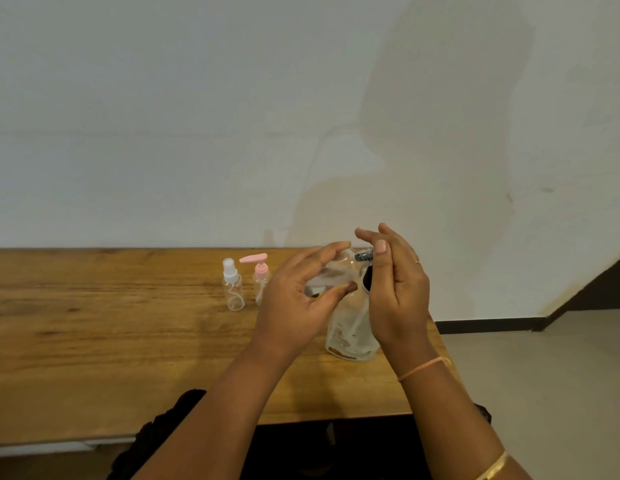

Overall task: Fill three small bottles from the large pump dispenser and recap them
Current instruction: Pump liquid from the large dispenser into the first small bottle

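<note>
The large clear pump dispenser (351, 332) stands on the wooden table (94, 341) near its right end, its black pump head and nozzle (364, 255) at the top. My left hand (298, 306) grips a small clear bottle (327, 271), tilted, with its mouth close to the nozzle. My right hand (395, 289) rests against the pump head with fingers fairly straight and the thumb beside the nozzle. Left of them stand a small clear spray bottle with a white cap (234, 289) and a small bottle with a pink pump top (260, 271), partly hidden behind my left hand.
A pale wall runs right behind the table. The table's right edge lies just past the dispenser, with light floor (543, 375) and a dark skirting beyond. Dark clothing shows below the table's front edge.
</note>
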